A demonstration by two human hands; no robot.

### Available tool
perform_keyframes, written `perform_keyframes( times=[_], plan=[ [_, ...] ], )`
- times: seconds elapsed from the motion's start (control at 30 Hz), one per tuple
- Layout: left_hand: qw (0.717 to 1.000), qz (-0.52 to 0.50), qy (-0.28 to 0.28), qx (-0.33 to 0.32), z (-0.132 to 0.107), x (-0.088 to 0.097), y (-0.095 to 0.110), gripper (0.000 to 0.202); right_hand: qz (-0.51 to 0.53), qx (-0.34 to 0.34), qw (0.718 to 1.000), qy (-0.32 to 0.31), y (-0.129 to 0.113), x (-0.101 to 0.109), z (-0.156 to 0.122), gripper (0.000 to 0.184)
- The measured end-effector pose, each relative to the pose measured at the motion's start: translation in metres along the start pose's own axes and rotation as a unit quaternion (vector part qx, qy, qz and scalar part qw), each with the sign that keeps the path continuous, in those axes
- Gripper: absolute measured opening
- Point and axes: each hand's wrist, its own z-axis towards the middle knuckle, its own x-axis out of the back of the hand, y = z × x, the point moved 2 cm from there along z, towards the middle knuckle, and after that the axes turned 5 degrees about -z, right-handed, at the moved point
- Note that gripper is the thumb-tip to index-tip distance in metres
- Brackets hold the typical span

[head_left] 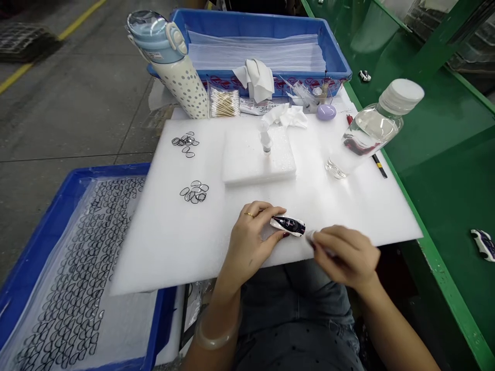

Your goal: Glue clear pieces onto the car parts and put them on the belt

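Note:
My left hand [253, 234] is closed on a small black-and-white toy car [288, 225], fingers at its rear end and thumb along the near side. Just right of the car's front, my right hand [346, 252] pinches a small whitish thing [310, 237], blurred, its kind unclear. A narrow gap seems to lie between it and the car. Both hands are over the near edge of a white foam board [216, 247]. Beyond them, a small clear-and-white nozzle-like piece [266, 141] stands upright on a smaller foam block [247, 172].
Thin black rings lie in two piles [194, 192] on the board's left. A water bottle [359, 136] and tweezers [379, 166] are right; a dotted flask [181, 85], cotton swabs [225, 103] and blue bin [336, 56] are behind. A ring-filled tray [160, 324] sits lower left.

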Motion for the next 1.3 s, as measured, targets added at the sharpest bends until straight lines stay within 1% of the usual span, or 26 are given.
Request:
perform_keyframes(
  times=[0.07, 0.13, 0.2, 0.33, 0.4, 0.5, 0.63, 0.73, 0.77, 0.8, 0.87, 0.9, 0.97, 1.03, 1.07, 1.1, 1.13, 1.17, 1.2, 1.23, 1.27, 1.3],
  plan=[
    [1.0, 0.0, 0.002, -0.002, 0.0, 0.0, 0.0, 0.031, -0.063, -0.037, 0.997, 0.019, 0.01, 0.01, 0.013, 0.02],
    [1.0, 0.0, 0.006, -0.005, -0.001, 0.0, 0.0, 0.032, -0.146, -0.064, 0.987, 0.021, 0.019, 0.015, 0.021, 0.019],
    [1.0, 0.0, 0.01, -0.01, -0.001, -0.001, -0.001, 0.033, -0.18, -0.06, 0.982, 0.007, 0.019, 0.013, 0.021, 0.018],
    [1.0, -0.002, 0.011, -0.022, -0.001, -0.002, -0.001, 0.033, -0.116, -0.041, 0.992, -0.03, 0.0, -0.003, 0.002, 0.022],
    [1.0, 0.0, 0.014, -0.025, -0.002, -0.002, 0.0, 0.033, -0.104, -0.041, 0.993, -0.049, -0.008, -0.011, -0.008, 0.023],
    [0.999, 0.005, 0.015, -0.029, -0.002, -0.002, 0.0, 0.032, -0.1, -0.039, 0.992, -0.06, -0.012, -0.021, -0.015, 0.021],
    [0.999, 0.008, 0.013, -0.031, -0.002, -0.002, -0.001, 0.029, -0.09, -0.062, 0.992, -0.065, -0.01, -0.021, -0.015, 0.014],
    [1.0, -0.003, 0.011, -0.027, -0.003, -0.002, -0.002, 0.028, -0.09, -0.071, 0.989, -0.094, -0.007, -0.016, -0.01, 0.015],
    [0.999, -0.015, 0.017, -0.023, -0.003, -0.002, -0.002, 0.034, -0.085, -0.07, 0.988, -0.108, -0.007, -0.015, -0.008, 0.015],
    [0.999, -0.032, 0.028, -0.017, -0.003, -0.001, -0.003, 0.044, -0.075, -0.069, 0.988, -0.117, -0.007, -0.015, -0.005, 0.015],
    [0.994, -0.082, 0.065, -0.005, -0.004, 0.002, -0.006, 0.066, -0.054, -0.067, 0.989, -0.122, -0.008, -0.02, 0.0, 0.016],
    [0.99, -0.109, 0.084, -0.001, -0.005, 0.003, -0.007, 0.073, -0.045, -0.066, 0.99, -0.12, -0.01, -0.023, 0.001, 0.02],
    [0.983, -0.148, 0.108, -0.001, -0.006, 0.005, -0.01, 0.076, -0.041, -0.064, 0.99, -0.116, -0.013, -0.03, 0.003, 0.034],
    [0.982, -0.156, 0.109, -0.003, -0.007, 0.006, -0.011, 0.072, -0.038, -0.065, 0.991, -0.113, -0.01, -0.028, 0.0, 0.045],
    [0.983, -0.15, 0.105, 0.0, -0.008, 0.006, -0.011, 0.067, -0.039, -0.075, 0.991, -0.099, -0.002, -0.021, -0.003, 0.047],
    [0.985, -0.14, 0.1, 0.004, -0.009, 0.006, -0.011, 0.061, -0.047, -0.102, 0.991, -0.073, 0.01, -0.01, -0.008, 0.047],
    [0.987, -0.126, 0.095, 0.009, -0.009, 0.006, -0.011, 0.054, -0.064, -0.142, 0.987, -0.037, 0.027, 0.006, -0.015, 0.047],
    [0.99, -0.108, 0.091, 0.013, -0.01, 0.006, -0.01, 0.047, -0.097, -0.204, 0.974, 0.008, 0.048, 0.026, -0.024, 0.047],
    [0.992, -0.088, 0.088, 0.014, -0.011, 0.005, -0.01, 0.04, -0.144, -0.276, 0.949, 0.056, 0.071, 0.048, -0.036, 0.05],
    [0.994, -0.067, 0.083, 0.012, -0.011, 0.005, -0.009, 0.035, -0.2, -0.348, 0.911, 0.096, 0.095, 0.07, -0.05, 0.054],
    [0.996, -0.047, 0.078, 0.006, -0.012, 0.005, -0.009, 0.032, -0.262, -0.419, 0.864, 0.1, 0.117, 0.092, -0.065, 0.057],
    [0.997, -0.029, 0.072, -0.001, -0.012, 0.004, -0.008, 0.03, -0.319, -0.474, 0.816, 0.089, 0.136, 0.112, -0.079, 0.058]
  ],
)
